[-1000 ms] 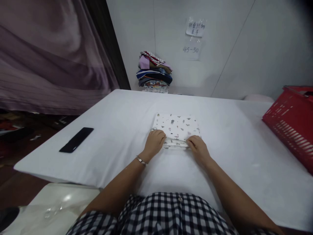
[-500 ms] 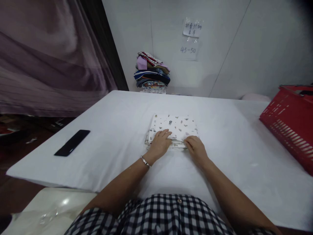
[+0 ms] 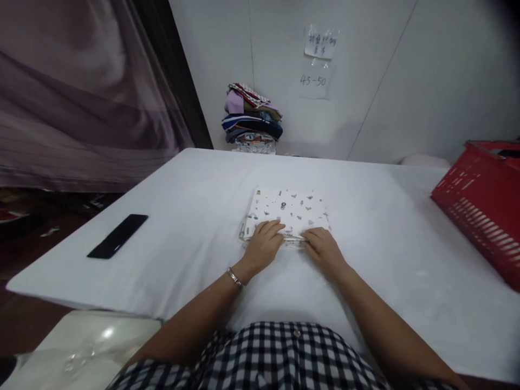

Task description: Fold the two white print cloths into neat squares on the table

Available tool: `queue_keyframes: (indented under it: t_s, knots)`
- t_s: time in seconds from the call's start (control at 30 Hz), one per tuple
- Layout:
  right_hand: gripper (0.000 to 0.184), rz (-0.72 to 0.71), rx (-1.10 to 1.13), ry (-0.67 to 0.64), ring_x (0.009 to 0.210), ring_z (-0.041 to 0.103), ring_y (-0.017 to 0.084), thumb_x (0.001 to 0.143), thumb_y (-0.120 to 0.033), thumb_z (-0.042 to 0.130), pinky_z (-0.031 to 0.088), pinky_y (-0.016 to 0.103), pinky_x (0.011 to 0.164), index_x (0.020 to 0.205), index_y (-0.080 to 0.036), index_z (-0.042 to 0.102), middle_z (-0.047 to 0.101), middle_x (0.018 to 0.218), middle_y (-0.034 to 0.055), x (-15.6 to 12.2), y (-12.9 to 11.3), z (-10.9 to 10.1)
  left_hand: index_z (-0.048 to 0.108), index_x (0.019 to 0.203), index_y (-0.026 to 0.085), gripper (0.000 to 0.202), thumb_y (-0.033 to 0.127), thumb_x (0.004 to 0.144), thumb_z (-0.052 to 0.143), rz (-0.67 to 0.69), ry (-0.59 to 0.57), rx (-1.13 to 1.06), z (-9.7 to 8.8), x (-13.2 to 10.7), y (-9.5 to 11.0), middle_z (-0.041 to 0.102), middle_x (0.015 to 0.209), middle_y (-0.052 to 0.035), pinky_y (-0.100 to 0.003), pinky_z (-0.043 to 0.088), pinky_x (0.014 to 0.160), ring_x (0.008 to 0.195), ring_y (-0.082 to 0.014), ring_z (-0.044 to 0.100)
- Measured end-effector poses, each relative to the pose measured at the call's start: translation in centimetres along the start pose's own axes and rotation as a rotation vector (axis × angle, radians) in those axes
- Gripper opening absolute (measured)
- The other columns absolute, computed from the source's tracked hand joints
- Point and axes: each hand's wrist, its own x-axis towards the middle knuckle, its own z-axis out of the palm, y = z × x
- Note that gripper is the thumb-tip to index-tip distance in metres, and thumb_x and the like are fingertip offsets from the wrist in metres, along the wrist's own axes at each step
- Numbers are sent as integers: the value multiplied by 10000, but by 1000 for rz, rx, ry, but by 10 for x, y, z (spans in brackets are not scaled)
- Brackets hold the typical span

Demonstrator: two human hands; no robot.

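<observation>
A white cloth [image 3: 290, 208] with small scattered prints lies folded into a thick, many-layered rectangle in the middle of the table. My left hand [image 3: 263, 244] rests on its near left corner, fingers stretched out over the top layer. At the near right corner, my right hand [image 3: 323, 246] has its fingers bent over the top edge and the thumb lower, against the layers, gripping the edge. Between the hands, the stacked folds show along the near side. The fingertips of the right hand are partly hidden.
A black phone-like slab [image 3: 117, 236] lies on the white-covered table [image 3: 182, 206] at left. The red basket [image 3: 483, 200] stands at the right edge. Behind the table is a pile of folded fabrics [image 3: 252, 119] against the wall. A pale stool [image 3: 89, 346] is at lower left.
My right hand has shifted slightly left along the near edge, its fingers now over the top layer. The left hand has slid slightly down and left. The cloth stays in place.
</observation>
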Motion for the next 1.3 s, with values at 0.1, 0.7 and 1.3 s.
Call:
queue_keyframes:
  t_s: [0.1,0.7,1.3]
  knots:
    - [232,19,-10,18,903,534,225,904,-265,433,428,394,793,1060,-206,594,625,975,89,1,-2,2,612,878,175,193,169,899,420,-20,14,-46,-1,2,1,617,1135,-59,-411,340,996,1181,-202,457]
    - [153,322,481,44,998,582,203,806,-264,526,465,374,875,925,-236,617,646,1033,56,-15,35,-27,616,989,215,197,246,894,446,-74,-52,-47,7,10,4,610,1135,-65,-464,299,1011,1151,-223,471]
    - [230,336,316,-30,823,567,164,726,-181,544,475,328,750,923,-238,648,620,930,30,-19,50,-43,642,862,193,127,199,859,515,108,-110,-46,54,69,52,581,1185,-62,-488,279,1043,1212,-248,426]
